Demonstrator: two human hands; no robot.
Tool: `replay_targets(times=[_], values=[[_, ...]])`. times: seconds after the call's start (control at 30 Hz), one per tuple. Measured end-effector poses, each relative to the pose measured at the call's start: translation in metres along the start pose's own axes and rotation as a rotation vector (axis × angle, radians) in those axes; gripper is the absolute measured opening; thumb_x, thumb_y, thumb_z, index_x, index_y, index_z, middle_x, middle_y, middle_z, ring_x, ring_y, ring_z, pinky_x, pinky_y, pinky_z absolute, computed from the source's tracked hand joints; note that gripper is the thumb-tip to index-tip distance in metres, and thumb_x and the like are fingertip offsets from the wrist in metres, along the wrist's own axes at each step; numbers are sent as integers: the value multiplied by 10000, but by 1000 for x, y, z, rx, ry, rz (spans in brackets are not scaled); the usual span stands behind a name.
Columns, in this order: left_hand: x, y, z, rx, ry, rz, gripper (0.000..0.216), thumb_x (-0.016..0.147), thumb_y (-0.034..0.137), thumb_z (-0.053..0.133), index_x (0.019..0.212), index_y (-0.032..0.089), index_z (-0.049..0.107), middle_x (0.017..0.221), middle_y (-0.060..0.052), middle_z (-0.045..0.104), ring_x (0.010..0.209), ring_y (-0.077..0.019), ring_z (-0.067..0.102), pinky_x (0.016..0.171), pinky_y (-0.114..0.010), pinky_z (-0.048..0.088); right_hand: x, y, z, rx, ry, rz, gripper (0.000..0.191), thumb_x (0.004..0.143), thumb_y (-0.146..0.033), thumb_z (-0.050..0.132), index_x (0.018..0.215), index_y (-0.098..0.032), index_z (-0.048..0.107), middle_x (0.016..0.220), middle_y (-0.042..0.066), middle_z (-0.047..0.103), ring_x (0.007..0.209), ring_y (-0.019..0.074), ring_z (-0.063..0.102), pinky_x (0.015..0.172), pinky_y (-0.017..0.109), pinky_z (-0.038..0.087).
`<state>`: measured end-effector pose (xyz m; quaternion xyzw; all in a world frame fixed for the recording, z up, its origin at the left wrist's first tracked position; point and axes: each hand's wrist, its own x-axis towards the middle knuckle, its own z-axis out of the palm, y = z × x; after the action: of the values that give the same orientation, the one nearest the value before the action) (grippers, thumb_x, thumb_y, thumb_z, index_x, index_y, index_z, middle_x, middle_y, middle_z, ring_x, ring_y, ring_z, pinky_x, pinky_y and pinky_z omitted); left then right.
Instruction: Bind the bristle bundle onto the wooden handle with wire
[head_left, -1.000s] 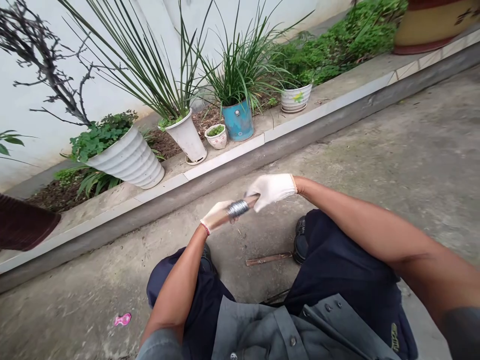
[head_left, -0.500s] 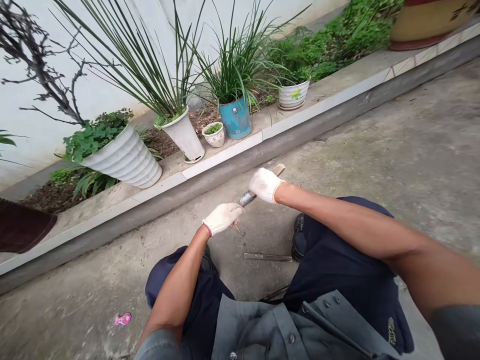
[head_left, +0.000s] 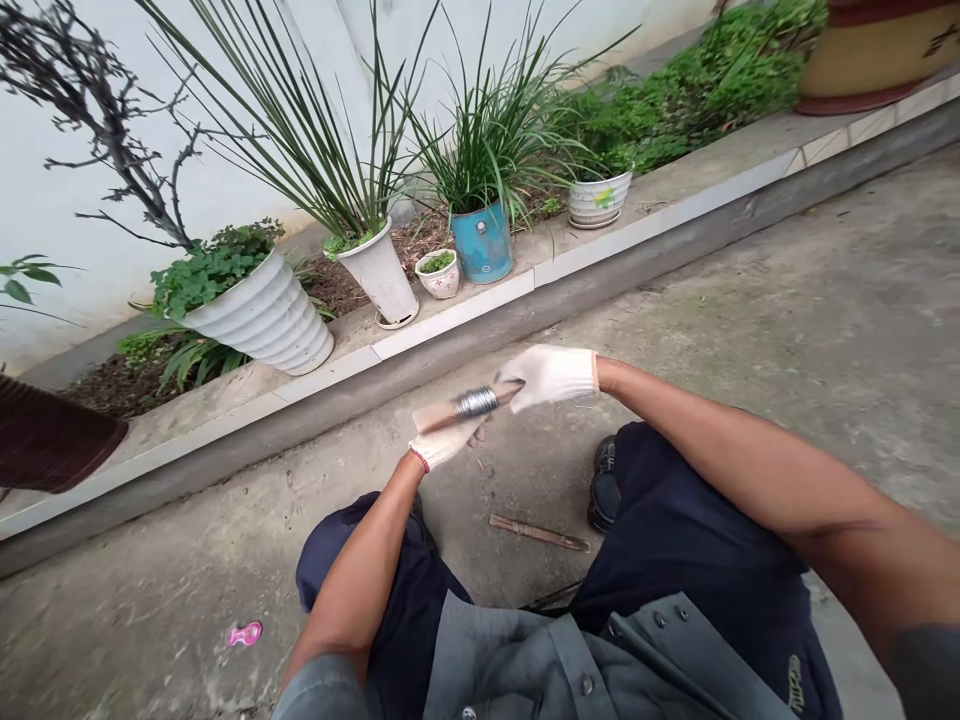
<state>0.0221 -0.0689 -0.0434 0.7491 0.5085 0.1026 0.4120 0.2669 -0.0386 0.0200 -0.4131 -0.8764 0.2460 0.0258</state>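
Observation:
Both my hands wear white cotton gloves and meet in front of my knees, over the concrete ground. My right hand [head_left: 551, 374] is closed round one end of a wooden stick [head_left: 435, 415] that has a band of wire coiled about its middle [head_left: 475, 403]. My left hand [head_left: 442, 440] lies under the stick's other end, fingers curled against it. The stick lies nearly level, pointing left. Below the hands a thin rusty metal bar [head_left: 538, 533] rests on the ground between my shoes.
A raised tiled kerb [head_left: 450, 315] runs across ahead, carrying a ribbed white pot [head_left: 262, 320], a tall white pot [head_left: 382, 275], a small bowl pot [head_left: 439, 275], a blue pot [head_left: 484, 243] and a patterned pot [head_left: 598, 198]. A pink scrap [head_left: 245, 633] lies at lower left.
The stick swung from pointing up-right back to nearly level, its free end now sticking out left past my left hand. My right hand came down and nearer.

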Motion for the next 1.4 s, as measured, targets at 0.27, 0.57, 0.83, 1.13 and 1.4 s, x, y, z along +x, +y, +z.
replay_targets(times=[0.27, 0.57, 0.83, 1.13, 1.4], values=[[-1, 4, 13, 52, -97, -9, 345, 963, 454, 418, 925, 190, 637, 737, 2, 673, 610, -150, 631, 592, -240, 458, 22, 19, 13, -418, 221, 248, 265, 847, -225, 578, 1002, -108, 757, 990, 209, 739, 931, 288, 677, 790, 344, 411], [-2, 7, -10, 335, 20, 51, 338, 950, 400, 438, 754, 207, 634, 665, 9, 631, 638, -157, 564, 608, -256, 373, 26, 17, 40, -502, -177, 39, 244, 755, -169, 643, 945, -110, 785, 882, 164, 743, 815, 246, 660, 751, 335, 401], [-1, 1, -13, 157, -9, 45, 369, 930, 509, 513, 794, 194, 651, 721, -4, 680, 643, -152, 589, 612, -242, 410, -2, 15, 10, -16, -249, -165, 333, 704, -424, 703, 927, -182, 757, 712, -45, 647, 632, 106, 509, 606, 240, 301], [-2, -1, 5, 30, -77, -15, 385, 968, 492, 410, 849, 186, 612, 704, 1, 672, 563, -137, 607, 572, -238, 443, 25, 20, 4, -86, 322, 313, 370, 838, -468, 594, 1068, -221, 746, 916, 60, 738, 798, 205, 636, 656, 271, 361], [-7, 7, -22, 359, 86, 43, 345, 963, 409, 440, 776, 210, 652, 644, 9, 631, 609, -166, 557, 600, -268, 358, 27, 19, 25, -531, 54, 207, 280, 822, -137, 554, 978, -62, 774, 984, 247, 731, 948, 310, 676, 828, 385, 415]])
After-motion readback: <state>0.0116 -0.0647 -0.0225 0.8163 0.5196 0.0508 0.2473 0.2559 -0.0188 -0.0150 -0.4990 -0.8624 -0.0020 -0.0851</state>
